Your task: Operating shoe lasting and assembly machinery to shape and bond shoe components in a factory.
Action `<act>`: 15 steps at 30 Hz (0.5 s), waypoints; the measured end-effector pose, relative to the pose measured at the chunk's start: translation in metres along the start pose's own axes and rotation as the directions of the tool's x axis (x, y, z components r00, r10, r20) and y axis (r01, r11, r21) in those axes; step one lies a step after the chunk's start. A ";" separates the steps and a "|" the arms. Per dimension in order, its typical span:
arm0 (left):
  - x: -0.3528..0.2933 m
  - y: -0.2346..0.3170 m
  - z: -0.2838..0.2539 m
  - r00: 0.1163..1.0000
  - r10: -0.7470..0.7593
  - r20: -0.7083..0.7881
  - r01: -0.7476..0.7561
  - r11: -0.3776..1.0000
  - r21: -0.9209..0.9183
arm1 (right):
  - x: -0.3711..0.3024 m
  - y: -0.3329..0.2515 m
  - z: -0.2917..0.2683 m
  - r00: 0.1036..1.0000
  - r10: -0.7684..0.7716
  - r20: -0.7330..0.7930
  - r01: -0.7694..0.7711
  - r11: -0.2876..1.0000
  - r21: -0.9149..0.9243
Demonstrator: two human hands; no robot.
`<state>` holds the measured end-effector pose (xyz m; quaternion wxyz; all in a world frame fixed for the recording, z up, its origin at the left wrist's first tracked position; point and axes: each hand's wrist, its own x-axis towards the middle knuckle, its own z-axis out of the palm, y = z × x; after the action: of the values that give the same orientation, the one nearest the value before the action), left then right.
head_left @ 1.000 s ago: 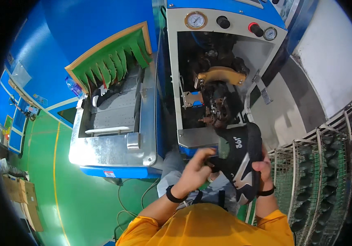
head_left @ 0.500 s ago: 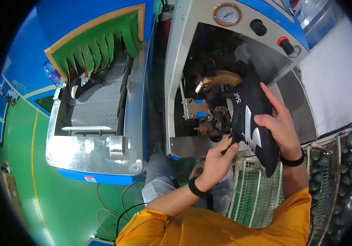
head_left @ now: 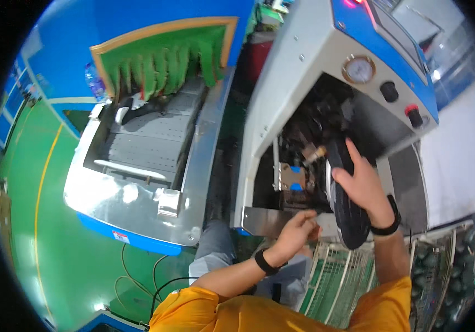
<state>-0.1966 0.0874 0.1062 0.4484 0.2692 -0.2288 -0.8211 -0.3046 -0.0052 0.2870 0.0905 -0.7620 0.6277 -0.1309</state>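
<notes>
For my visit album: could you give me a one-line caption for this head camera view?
Right hand presses a black shoe into the grey machine's open bay, while the left hand rests at its metal ledge.

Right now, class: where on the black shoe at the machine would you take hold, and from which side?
Grip the black shoe around its midsection, coming from the right, as the right hand does. It stands on end, its far end inside the machine's opening, so only the right flank and near end seem free. The left hand is low by the metal ledge.
</notes>
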 end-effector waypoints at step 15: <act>-0.058 -0.004 -0.003 0.990 -0.126 0.056 0.101 0.939 0.328 | -0.046 -0.019 -0.007 0.924 -0.227 -0.308 0.235 0.972 -0.013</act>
<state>-0.1710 0.1389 0.1156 0.3409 0.3206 -0.3618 -0.8063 -0.2974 0.0438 0.2953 -0.0150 -0.7998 0.5382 -0.2655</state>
